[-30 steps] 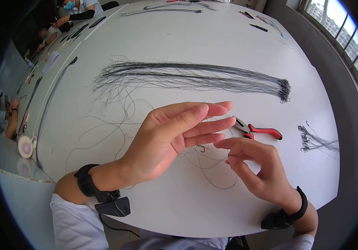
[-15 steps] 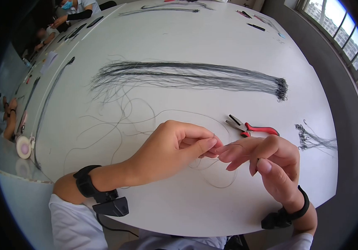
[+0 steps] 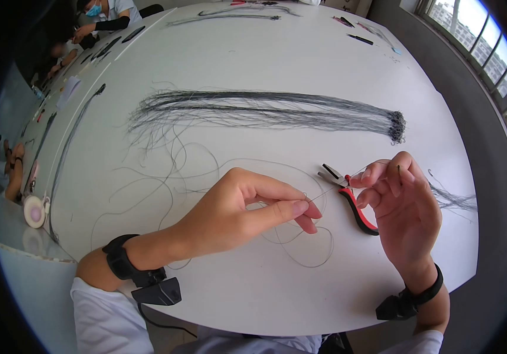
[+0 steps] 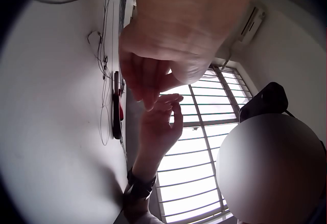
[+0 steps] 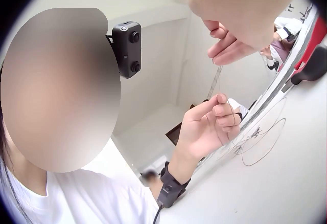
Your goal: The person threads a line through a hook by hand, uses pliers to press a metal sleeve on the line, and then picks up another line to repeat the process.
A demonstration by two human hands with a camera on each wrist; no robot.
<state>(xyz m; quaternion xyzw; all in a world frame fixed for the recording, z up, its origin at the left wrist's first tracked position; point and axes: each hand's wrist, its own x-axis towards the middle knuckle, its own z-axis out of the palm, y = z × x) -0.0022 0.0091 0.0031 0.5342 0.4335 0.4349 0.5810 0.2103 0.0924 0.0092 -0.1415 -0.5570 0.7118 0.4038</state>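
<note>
Item: white table (image 3: 253,65), its near edge curving below the forearms, its right edge just beyond the smaller bundle. Item: large bundle (image 3: 265,106) of dark strands, long axis crosswise, frayed end left, thick curled end right. Item: left hand (image 3: 236,206), palm inward, thumb and forefinger closed in a pinch on one thin strand (image 3: 328,192). Item: right hand (image 3: 410,206), raised, palm facing inward, thumb and a finger pinching at the strand's far side, other fingers bent. Item: smaller bundle (image 3: 459,199), partly hidden behind the right hand. Item: pliers (image 3: 354,200), red and black, on the table between the hands, jaws slightly parted and pointing away and leftward, one handle slanting back to the right. Item: loose loops (image 3: 315,265) near the left hand's fingers. Item, finest: the strand itself, aloft between both hands, rising rightward and away from the left fingertips, over the pliers.
</note>
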